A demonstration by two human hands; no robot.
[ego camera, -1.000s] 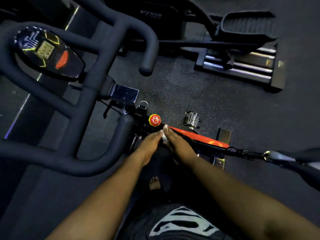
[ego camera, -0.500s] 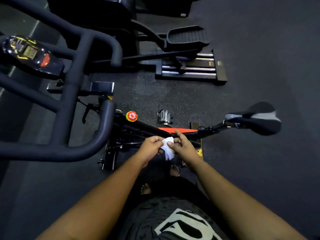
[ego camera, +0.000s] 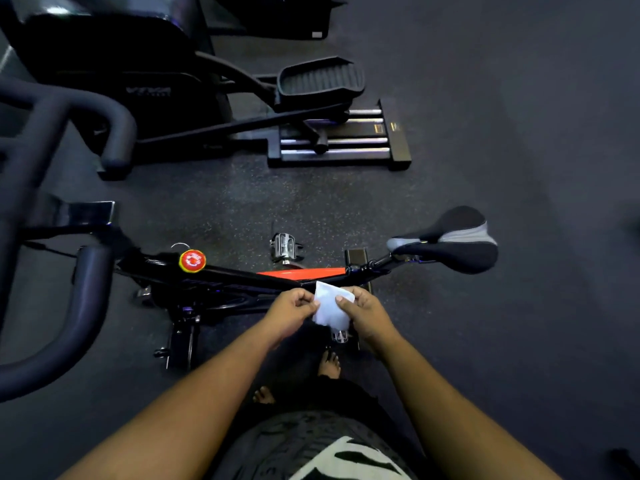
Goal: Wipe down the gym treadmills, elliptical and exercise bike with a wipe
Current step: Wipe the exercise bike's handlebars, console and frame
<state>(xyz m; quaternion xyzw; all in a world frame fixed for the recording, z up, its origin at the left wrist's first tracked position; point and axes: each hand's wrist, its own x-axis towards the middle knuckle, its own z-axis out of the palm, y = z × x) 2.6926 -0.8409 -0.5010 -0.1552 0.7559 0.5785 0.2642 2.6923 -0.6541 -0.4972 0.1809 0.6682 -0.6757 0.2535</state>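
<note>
Both hands pinching a white wipe (ego camera: 329,306) above the exercise bike (ego camera: 242,275) frame, left hand (ego camera: 291,311) on its left edge, right hand (ego camera: 365,311) on its right, elliptical (ego camera: 214,98) beyond.

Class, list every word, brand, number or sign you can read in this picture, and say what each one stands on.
Elliptical housing: pale brand lettering, too blurred to read for certain.
Red knob on the bike: white arrow-like marks, no readable words.
Rail base of the elliptical: small yellowish labels, too small to read.
Shirt: white graphic, no readable letters.
No text reads clearly anywhere.
</note>
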